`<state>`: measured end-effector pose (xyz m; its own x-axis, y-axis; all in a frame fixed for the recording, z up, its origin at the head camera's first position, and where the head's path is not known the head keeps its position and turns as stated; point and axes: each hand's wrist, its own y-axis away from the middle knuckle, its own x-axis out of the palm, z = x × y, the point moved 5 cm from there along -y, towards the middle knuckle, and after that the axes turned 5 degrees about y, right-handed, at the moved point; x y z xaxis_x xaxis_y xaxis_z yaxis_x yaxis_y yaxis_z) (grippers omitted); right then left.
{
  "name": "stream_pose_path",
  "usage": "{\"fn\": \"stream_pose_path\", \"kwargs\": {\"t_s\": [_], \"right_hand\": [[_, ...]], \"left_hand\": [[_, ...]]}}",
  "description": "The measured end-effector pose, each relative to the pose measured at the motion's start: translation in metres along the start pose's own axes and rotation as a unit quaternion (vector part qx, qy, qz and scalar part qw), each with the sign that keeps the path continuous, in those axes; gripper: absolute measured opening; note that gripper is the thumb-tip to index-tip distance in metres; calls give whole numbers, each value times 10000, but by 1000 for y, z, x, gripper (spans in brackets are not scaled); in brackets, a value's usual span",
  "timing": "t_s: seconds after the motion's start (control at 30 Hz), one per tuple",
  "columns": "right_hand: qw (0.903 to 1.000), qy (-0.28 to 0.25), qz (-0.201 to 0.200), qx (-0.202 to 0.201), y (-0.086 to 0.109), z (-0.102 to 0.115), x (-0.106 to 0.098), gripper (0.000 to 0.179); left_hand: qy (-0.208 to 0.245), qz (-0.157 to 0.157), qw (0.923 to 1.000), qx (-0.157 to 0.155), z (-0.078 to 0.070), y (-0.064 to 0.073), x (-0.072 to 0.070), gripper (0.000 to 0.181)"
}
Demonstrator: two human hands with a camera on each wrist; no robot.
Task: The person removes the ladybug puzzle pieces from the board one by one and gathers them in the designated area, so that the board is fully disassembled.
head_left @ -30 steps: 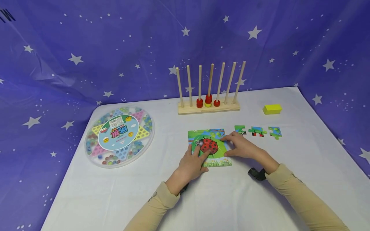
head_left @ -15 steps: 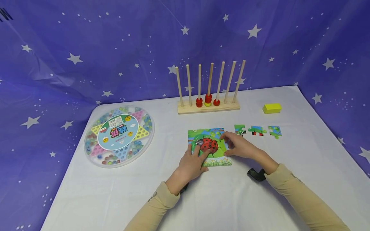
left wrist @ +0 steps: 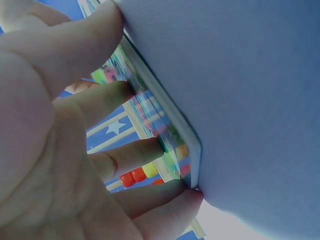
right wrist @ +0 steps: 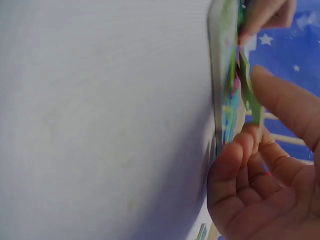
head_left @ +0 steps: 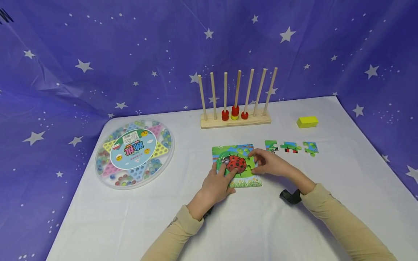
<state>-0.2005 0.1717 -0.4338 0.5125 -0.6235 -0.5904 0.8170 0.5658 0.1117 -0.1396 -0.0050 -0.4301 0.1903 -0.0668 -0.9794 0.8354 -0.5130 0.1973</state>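
A ladybug jigsaw puzzle [head_left: 236, 162] lies flat on the white table. My left hand [head_left: 213, 188] rests on its left part with fingers spread; in the left wrist view the fingertips [left wrist: 150, 146] press on its top near the edge. At the puzzle's right side, my right hand [head_left: 274, 165] pinches a green puzzle piece [right wrist: 248, 89] between thumb and fingers. The right wrist view shows this piece tilted up from the puzzle. In the head view the fingers mostly hide it, and a notched gap edge shows beside the ladybug.
Behind the right hand, three loose puzzle pieces [head_left: 290, 147] lie in a row. A wooden peg rack [head_left: 236, 123] with red and yellow beads stands at the back. A yellow block [head_left: 307, 122] sits back right. On the left lies a round Chinese checkers box [head_left: 135, 154] of marbles.
The right hand has drawn slightly to the right and lifted a piece from the puzzle's right side, exposing a notched edge. My left hand has stayed in place.
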Motion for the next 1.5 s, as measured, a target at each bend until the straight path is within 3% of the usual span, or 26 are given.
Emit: {"fn": "stream_pose_path", "kwargs": {"t_s": [0.13,0.23,0.5,0.67,0.87,0.97,1.27,1.5], "right_hand": [[9914,-1264,102,312,6,-7,-6,54],[9821,-1840,-23,398,14,-13,-14,57],[9752,-1989,-561,788,56,-41,-49,61],[9768,-1658,-866,1041,91,-65,-70,59],[9759,-653,-1189,1709,122,-85,-90,59],[9753,-111,-1193,1855,130,-88,-97,59],[9745,927,-1037,1763,131,-83,-100,51],[9749,1164,-1038,1587,104,-55,-89,48]], "left_hand": [[-23,28,10000,26,0,0,-1,66],[15,52,10000,13,1,1,-2,66],[146,78,9999,-20,4,2,-4,66],[181,68,9998,-11,5,3,-3,66],[203,25,9998,-16,6,5,-2,66],[213,-16,9998,9,5,5,-1,65],[242,-56,9997,43,3,5,-1,65],[176,-12,9998,106,1,3,-2,66]]}}
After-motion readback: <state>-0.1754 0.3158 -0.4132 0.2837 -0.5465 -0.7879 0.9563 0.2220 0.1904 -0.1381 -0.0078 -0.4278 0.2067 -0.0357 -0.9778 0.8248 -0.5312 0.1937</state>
